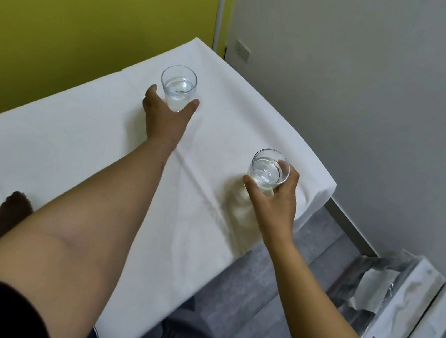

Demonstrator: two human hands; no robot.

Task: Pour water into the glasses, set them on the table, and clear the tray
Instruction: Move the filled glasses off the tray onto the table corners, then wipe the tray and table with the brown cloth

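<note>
Right hand [275, 197] grips near glass [268, 172], fingers [284, 168] wrapped around its wall; glass holds water and sits at the right edge of the white-covered desk [73, 145]. Farther out, left hand [164, 118] cups far glass [178, 87] at its base, thumb and fingers either side; it stands upright, water inside.
</note>
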